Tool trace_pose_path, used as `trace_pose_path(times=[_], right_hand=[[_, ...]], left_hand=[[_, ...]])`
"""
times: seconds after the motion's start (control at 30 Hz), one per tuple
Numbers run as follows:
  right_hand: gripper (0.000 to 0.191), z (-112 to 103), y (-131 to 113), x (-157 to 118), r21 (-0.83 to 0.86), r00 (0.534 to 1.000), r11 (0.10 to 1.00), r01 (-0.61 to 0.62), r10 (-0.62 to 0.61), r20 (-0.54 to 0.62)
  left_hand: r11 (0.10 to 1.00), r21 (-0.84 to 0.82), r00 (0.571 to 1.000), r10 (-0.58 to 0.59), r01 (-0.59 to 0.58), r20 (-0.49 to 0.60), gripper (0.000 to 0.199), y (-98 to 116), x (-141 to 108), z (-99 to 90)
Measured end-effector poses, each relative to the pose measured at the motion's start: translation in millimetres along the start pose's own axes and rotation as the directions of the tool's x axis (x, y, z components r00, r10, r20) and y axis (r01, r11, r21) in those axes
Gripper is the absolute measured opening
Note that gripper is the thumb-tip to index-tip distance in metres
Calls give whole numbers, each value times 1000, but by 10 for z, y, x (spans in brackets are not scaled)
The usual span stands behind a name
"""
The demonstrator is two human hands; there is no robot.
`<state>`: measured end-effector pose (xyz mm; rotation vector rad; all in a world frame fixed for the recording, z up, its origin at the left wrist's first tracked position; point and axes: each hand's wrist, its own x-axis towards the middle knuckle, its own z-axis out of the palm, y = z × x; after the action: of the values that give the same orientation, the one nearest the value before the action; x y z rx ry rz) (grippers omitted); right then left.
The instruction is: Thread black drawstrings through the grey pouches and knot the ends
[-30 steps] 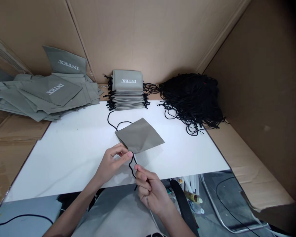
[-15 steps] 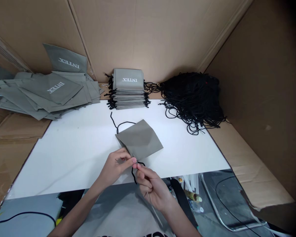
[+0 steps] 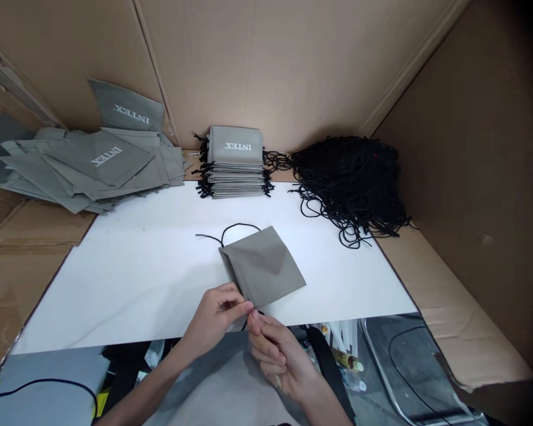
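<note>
- Pouch [image 3: 269, 269] is lying on the tabletop [image 3: 137, 284], flat-ish and turned cornerwise, straight out past the fingertips and a touch to the right of the left hand [image 3: 220, 316].
- Looks close to square to me, so no real long axis. The line that counts is the gapped edge, running from the far left corner down to the near corner, on the person's left side.
- Left hand is the nearer one: it's touching, thumb and fingers pinched on that near corner.
- Right hand [image 3: 278, 352] sits just beside it, lower and to the right, thumb tip nearly meeting the left thumb. Fingers are curled in and it seems to be gripping the black cord [image 3: 237, 224], but that spot's tiny and half covered, so don't hold me to it.
- Cord also pokes out at the far left corner, well apart from both hands, with a loop and a loose tail on the tabletop.
- Further back: a messy pile of gray pouches [image 3: 102, 171] left, a neat stack [image 3: 237, 157] middle, a black cord heap [image 3: 350, 183] right.
</note>
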<state>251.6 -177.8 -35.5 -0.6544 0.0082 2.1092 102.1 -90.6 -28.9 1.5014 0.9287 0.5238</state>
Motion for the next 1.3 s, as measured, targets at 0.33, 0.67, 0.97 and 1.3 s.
trace_pose_path(times=[0.33, 0.67, 0.97, 1.3], right_hand=[[44, -167, 131, -188, -374, 992, 927, -23, -27, -126], [42, -104, 131, -138, -212, 989, 976, -57, 26, -145], [46, -211, 291, -147, -390, 991, 921, -13, -41, -130], [49, -150, 273, -175, -372, 982, 928, -35, -37, -185]], left_hand=[[994, -9, 982, -108, 108, -158, 36, -29, 20, -38], [994, -30, 994, -105, 105, 5, 39, -74, -166, 61], [985, -15, 982, -170, 172, 84, 48, -38, -159, -49], [950, -102, 955, -295, 294, 2, 53, -78, 33, -17]])
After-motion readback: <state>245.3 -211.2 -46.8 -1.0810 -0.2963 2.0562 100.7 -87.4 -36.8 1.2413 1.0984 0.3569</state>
